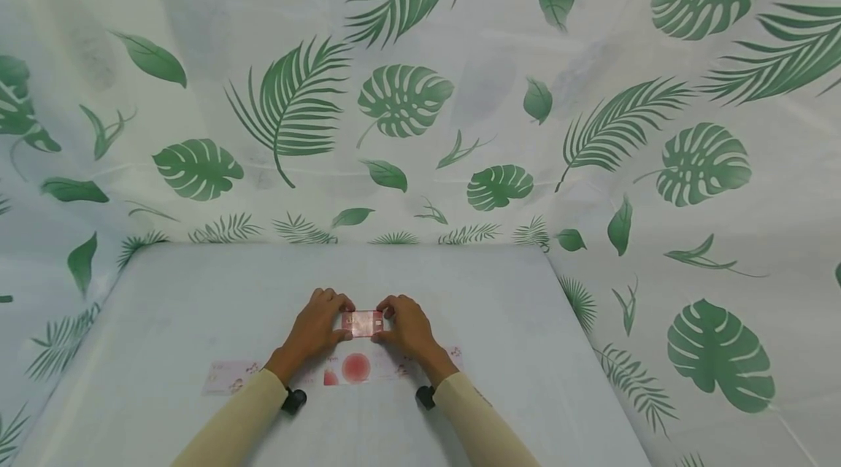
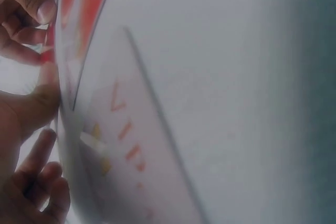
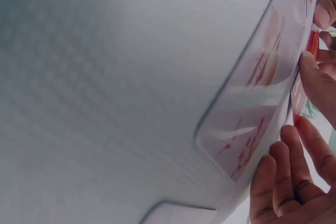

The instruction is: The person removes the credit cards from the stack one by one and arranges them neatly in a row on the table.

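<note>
Both hands pinch a small red card [image 1: 363,323] above the white tabletop, one at each short end. My left hand [image 1: 317,323] has its thumb at the near edge and index finger at the far edge. My right hand [image 1: 409,327] grips the other end the same way. Only a red sliver of the card [image 3: 313,40] shows in the right wrist view. Closest to the hands on the table is a pale card with a red circle [image 1: 356,368], partly behind the wrists.
A pale pink card [image 1: 226,376] lies to the left on the white table [image 1: 512,321]. Another pink-printed card [image 1: 455,356] shows beside the right wrist. Leaf-patterned sheeting [image 1: 407,197] rises behind the table and along its sides. A black wrist camera [image 1: 294,400] hangs under the left wrist.
</note>
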`<state>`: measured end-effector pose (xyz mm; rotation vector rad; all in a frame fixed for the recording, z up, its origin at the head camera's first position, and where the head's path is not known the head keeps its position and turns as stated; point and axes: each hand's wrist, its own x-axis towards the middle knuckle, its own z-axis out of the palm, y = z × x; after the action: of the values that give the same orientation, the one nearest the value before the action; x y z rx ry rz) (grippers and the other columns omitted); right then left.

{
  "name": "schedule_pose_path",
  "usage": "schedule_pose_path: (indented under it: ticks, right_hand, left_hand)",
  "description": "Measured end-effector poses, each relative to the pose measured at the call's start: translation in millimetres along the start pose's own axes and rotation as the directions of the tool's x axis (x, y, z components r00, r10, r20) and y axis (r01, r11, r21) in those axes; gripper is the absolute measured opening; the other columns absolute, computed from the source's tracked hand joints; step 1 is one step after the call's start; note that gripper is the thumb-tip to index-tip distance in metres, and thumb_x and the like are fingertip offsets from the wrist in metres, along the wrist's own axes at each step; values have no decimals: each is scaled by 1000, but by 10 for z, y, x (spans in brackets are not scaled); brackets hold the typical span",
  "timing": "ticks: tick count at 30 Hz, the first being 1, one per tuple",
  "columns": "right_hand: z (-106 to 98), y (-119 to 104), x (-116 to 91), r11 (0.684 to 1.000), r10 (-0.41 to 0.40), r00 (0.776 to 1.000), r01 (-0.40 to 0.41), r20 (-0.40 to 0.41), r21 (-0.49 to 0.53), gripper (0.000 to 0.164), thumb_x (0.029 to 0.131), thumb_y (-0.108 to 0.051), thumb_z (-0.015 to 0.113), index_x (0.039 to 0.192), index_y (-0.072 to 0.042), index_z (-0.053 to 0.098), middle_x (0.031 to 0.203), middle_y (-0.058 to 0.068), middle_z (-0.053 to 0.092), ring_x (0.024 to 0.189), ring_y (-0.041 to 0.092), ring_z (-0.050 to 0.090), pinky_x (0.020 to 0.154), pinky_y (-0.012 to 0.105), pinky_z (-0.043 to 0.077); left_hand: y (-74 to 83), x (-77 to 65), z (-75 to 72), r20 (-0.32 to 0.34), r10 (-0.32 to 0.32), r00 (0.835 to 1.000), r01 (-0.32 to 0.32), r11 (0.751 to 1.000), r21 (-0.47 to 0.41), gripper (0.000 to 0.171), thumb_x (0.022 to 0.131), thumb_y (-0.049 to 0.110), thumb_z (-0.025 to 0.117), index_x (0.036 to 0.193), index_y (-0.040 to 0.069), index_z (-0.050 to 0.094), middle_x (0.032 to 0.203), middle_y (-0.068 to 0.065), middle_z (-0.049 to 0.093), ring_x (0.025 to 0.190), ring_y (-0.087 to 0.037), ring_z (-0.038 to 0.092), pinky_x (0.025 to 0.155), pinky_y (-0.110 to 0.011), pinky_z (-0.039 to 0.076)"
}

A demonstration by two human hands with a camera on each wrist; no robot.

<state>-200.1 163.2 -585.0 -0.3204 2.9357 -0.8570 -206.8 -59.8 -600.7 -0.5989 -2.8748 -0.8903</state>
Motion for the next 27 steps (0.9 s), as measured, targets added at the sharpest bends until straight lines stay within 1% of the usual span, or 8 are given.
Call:
schedule_pose_path:
  ticks: [6,9,14,17,19,23,27]
  right_hand:
    - [-15,-33,-7,998,34,999,-35,17,55,54,78,-24,97,122,-17,67,99,-3,66,87,11,56,79,30,48]
    - [-22,-51,-7,997,38,999,-40,23,67,56,77,-23,97,123,-17,66,98,-3,66,87,12,57,79,30,48]
    - [-19,-53,-16,997,18,1000,-18,5,73,54,77,-21,97,123,-18,68,96,-2,67,86,12,57,78,30,48]
    - [4,-26,-18,997,3,1000,-2,-14,75,52,78,-20,96,123,-18,69,93,-3,67,84,11,57,77,29,47]
    - [17,-9,-22,997,8,1000,-6,-20,71,52,79,-21,95,124,-19,70,92,-4,67,83,10,56,76,28,47]
    - [5,1,-38,998,24,1000,-23,-20,59,53,80,-24,95,126,-20,69,94,-4,68,84,10,56,77,29,48]
    - [-41,-14,-59,996,46,999,-44,-20,71,54,80,-27,95,127,-20,69,97,-3,69,87,12,58,79,31,49]
  left_hand:
    - [16,-10,4,19,-23,1000,23,1000,-4,49,79,19,96,120,17,69,111,-3,65,108,-23,53,96,-43,52]
    - [19,-17,2,17,-29,999,29,1000,-6,48,79,19,95,120,17,69,112,-4,66,108,-23,53,97,-44,52]
    - [27,-32,-9,-2,-24,1000,24,1000,-11,49,78,18,96,120,17,69,111,-5,66,107,-24,53,94,-44,53]
    - [28,-39,-5,4,-31,1000,31,999,-16,51,78,21,96,121,17,70,110,-5,65,105,-23,52,92,-43,52]
    - [33,-38,0,10,-38,999,38,999,-16,53,77,24,97,122,17,70,110,-5,64,105,-22,51,92,-43,52]
    - [60,-28,8,-9,-40,999,40,999,-7,57,73,28,99,121,17,70,108,-4,63,103,-21,50,90,-41,52]
    - [90,-19,6,-44,-20,999,20,1000,9,58,71,31,100,119,17,71,107,-5,63,101,-20,50,87,-39,53]
